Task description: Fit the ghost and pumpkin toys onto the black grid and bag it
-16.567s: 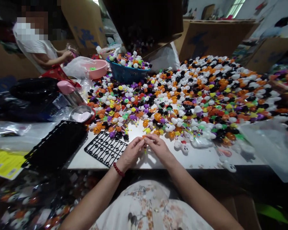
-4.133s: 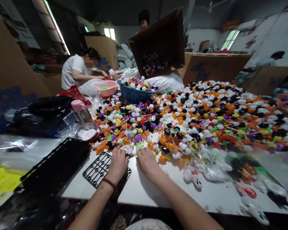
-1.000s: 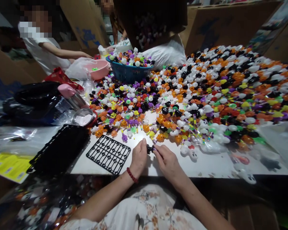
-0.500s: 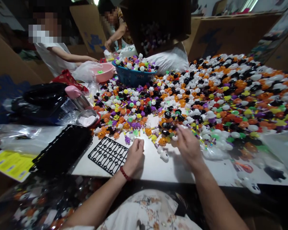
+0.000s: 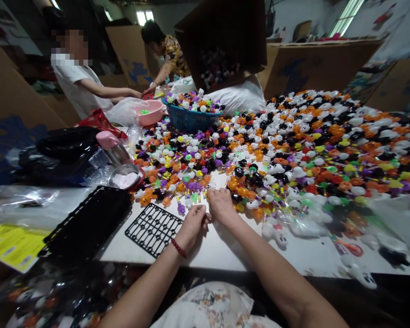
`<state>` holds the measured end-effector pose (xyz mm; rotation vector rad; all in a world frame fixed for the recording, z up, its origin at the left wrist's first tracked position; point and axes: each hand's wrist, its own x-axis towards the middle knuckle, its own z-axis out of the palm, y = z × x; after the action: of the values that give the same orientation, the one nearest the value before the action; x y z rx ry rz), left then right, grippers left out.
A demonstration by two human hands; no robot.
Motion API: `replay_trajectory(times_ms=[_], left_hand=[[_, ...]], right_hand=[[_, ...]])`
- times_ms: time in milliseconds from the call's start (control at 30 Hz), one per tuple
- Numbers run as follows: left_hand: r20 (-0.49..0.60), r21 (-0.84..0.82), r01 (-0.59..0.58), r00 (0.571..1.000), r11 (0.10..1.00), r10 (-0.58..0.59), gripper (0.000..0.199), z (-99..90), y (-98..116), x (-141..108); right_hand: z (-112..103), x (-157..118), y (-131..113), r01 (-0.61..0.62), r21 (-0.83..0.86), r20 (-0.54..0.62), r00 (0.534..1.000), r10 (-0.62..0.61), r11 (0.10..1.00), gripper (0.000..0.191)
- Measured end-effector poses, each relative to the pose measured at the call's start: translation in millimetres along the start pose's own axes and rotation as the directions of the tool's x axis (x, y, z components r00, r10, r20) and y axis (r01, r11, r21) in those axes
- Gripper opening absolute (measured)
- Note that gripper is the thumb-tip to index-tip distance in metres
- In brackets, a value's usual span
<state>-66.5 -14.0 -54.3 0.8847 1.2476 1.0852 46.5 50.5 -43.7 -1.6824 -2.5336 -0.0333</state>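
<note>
My left hand [image 5: 193, 224], with a red bead bracelet at the wrist, is closed beside the black grid tray [image 5: 153, 230]; what its fingers hold is too small to name. Against it, slightly farther forward, my right hand [image 5: 220, 204] has its fingers curled together, and anything inside them is hidden. Both hands are over the white table [image 5: 225, 250], at the near edge of a large pile of small colourful toys [image 5: 259, 141]. A purple toy [image 5: 181, 208] lies just ahead of the grid tray.
Stacked black trays [image 5: 89, 221] and a metal bowl [image 5: 125, 176] are at the left, near a pink-lidded bottle [image 5: 114, 148]. A blue basket [image 5: 191, 116] of toys and a pink basin [image 5: 150, 113] stand behind. Two people work at the far left.
My right hand has moved left from the pile to meet my left hand. A white ghost toy that lay between the hands now appears farther right. The camera view has tilted slightly.
</note>
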Motion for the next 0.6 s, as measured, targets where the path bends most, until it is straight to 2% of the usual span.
replay_trajectory(times_ms=[200, 367, 467, 600], left_hand=[[0.058, -0.248, 0.068, 0.997, 0.966, -0.056, 0.050, -4.2, 0.5, 14.9], [0.012, -0.345, 0.077, 0.997, 0.935, -0.077, 0.051, -6.3, -2.0, 20.0], [-0.056, -0.390, 0.052, 0.995, 0.919, -0.080, 0.048, -10.7, -1.2, 14.0], [-0.132, -0.434, 0.017, 0.988, 0.901, -0.082, 0.040, -15.8, 3.9, 1.1]], right_hand=[[2.8, -23.0, -1.5, 0.072, 0.218, -0.006, 0.997, -0.072, 0.973, 0.016], [-0.2, -34.6, -1.8, 0.092, 0.407, -0.012, 0.995, -0.095, 0.909, 0.018], [-5.8, -23.4, 3.4, 0.094, 0.490, -0.038, 0.996, -0.086, 0.867, 0.023], [-7.5, 9.0, 1.1, 0.053, 0.327, 0.006, 0.998, -0.058, 0.944, 0.031]])
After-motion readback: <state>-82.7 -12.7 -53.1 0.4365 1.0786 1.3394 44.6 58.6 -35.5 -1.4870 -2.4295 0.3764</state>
